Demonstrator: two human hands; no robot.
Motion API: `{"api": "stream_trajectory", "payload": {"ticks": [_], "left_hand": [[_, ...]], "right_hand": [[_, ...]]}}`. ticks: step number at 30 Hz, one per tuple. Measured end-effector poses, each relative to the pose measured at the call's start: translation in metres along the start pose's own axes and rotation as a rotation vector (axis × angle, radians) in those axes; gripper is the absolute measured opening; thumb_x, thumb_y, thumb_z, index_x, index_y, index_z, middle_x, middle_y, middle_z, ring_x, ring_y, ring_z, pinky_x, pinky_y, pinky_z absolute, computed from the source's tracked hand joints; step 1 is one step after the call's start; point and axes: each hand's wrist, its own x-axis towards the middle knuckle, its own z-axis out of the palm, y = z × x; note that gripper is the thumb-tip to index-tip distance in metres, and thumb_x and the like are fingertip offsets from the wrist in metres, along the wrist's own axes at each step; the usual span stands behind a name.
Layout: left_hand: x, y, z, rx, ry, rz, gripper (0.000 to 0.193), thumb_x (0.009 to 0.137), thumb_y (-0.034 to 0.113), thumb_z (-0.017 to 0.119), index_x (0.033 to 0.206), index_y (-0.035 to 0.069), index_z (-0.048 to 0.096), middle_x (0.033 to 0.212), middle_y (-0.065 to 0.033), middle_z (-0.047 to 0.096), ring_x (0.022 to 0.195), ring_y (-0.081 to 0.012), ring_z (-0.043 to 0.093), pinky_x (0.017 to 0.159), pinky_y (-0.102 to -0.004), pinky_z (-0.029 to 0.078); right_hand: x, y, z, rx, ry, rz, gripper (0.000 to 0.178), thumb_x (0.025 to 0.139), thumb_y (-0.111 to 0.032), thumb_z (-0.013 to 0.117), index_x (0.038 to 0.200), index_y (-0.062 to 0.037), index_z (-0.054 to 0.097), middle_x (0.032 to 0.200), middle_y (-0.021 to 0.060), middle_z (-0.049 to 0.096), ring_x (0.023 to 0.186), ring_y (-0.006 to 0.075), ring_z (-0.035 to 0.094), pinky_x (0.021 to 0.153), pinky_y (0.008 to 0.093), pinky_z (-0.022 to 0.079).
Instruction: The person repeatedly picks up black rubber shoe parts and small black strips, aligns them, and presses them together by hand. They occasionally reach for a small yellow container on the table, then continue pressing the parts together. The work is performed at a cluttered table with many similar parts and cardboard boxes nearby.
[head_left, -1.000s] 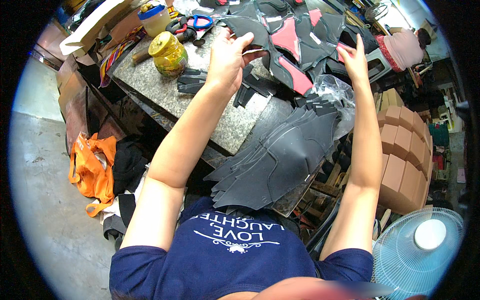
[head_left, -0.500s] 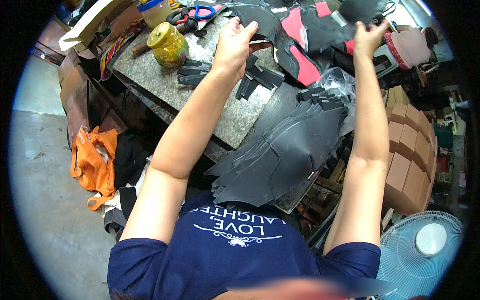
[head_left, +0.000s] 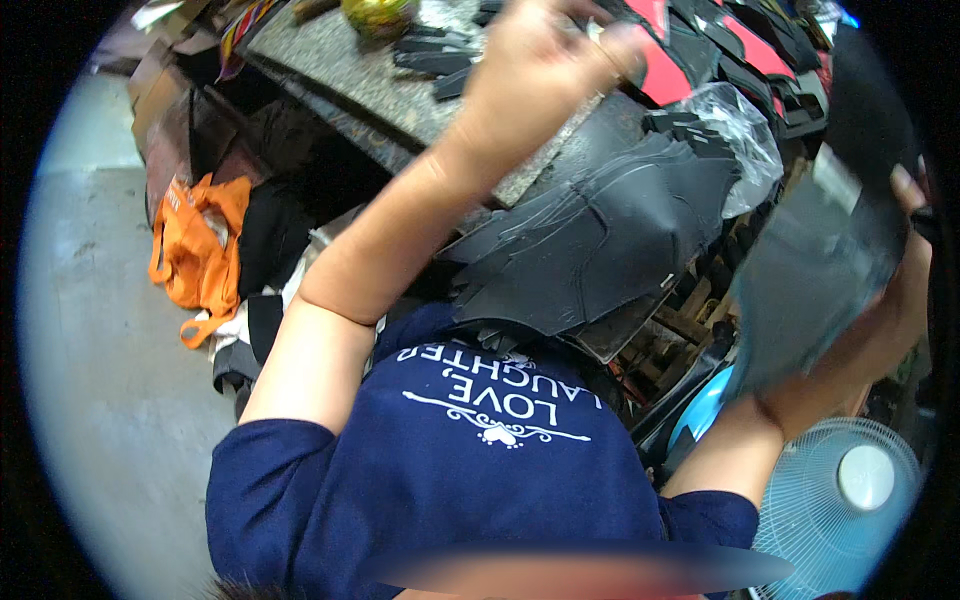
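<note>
My right hand [head_left: 910, 195], at the far right edge, grips a large thin black cut piece [head_left: 815, 265]. It hangs down beside my forearm, blurred, with a pale patch near its middle. My left hand [head_left: 550, 75] is over the table at the top, its fingers curled in but smeared by motion. Whether it holds anything is unclear. Below and to its right lies a fanned stack of black moulded cut pieces [head_left: 600, 235]. Black pieces with red-pink panels [head_left: 665, 70] lie beyond the left fingers.
A crumpled clear plastic bag [head_left: 745, 150] lies by the stack. Narrow black strips [head_left: 440, 50] and a yellow-lidded jar [head_left: 380, 15] are on the speckled tabletop [head_left: 320, 60]. An orange cloth bag [head_left: 200, 250] hangs at left. A fan [head_left: 820, 500] stands at lower right.
My right hand has swung away from the table to the far right, carrying the black piece. My left hand has come closer and moved right. The whole view has shifted, with the table higher.
</note>
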Motion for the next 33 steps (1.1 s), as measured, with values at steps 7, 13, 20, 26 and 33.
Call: {"api": "stream_trajectory", "payload": {"ticks": [7,13,20,26,33], "left_hand": [[-0.077,0.035,0.063,-0.557,-0.469,-0.504,0.100,0.087,0.048,0.071,0.147,-0.010,0.016,0.137,-0.0243,0.043,0.128,-0.0246,0.045,0.106,-0.0358,0.039],[-0.093,0.008,0.066,-0.405,-0.231,-0.320,0.043,0.098,0.018,0.059,0.130,-0.004,0.041,0.118,-0.0070,0.053,0.115,-0.0116,0.048,0.102,-0.0280,0.038],[-0.111,0.022,0.048,-0.161,-0.309,-0.230,0.042,0.095,0.015,0.060,0.129,-0.001,0.041,0.102,-0.0154,0.060,0.099,-0.0180,0.059,0.085,-0.0325,0.047],[-0.100,0.024,0.001,0.291,-0.270,0.075,0.033,0.091,0.030,0.067,0.107,0.002,0.063,0.096,-0.0167,0.068,0.087,-0.0325,0.067,0.076,-0.0390,0.053],[-0.049,-0.033,-0.068,1.421,0.058,0.306,0.018,0.072,0.016,0.073,0.089,0.013,0.069,0.084,-0.0020,0.062,0.085,-0.0213,0.060,0.073,-0.0314,0.054]], "right_hand": [[-0.099,-0.101,0.105,0.328,-0.184,0.348,0.092,0.076,0.010,0.057,0.156,-0.0094,0.017,0.072,-0.0022,0.049,0.062,0.0042,0.044,0.057,0.0178,0.037],[-0.113,-0.066,0.117,0.760,-0.129,0.384,0.069,0.092,-0.003,0.053,0.153,-0.0042,0.020,0.093,0.0089,0.062,0.069,0.0076,0.054,0.057,0.0174,0.044],[-0.103,-0.035,0.114,0.880,-0.145,0.522,0.058,0.096,-0.022,0.061,0.143,0.0035,0.037,0.126,0.0174,0.059,0.101,0.0192,0.065,0.083,0.0290,0.055],[-0.086,-0.036,0.125,0.920,-0.143,0.622,0.040,0.091,-0.004,0.066,0.128,0.0041,0.054,0.109,0.0123,0.068,0.093,0.0160,0.067,0.082,0.0272,0.055],[-0.079,-0.015,0.184,0.812,-0.197,0.689,0.020,0.091,-0.006,0.068,0.109,-0.0022,0.061,0.097,0.0040,0.067,0.079,0.0090,0.064,0.070,0.0229,0.053]]}}
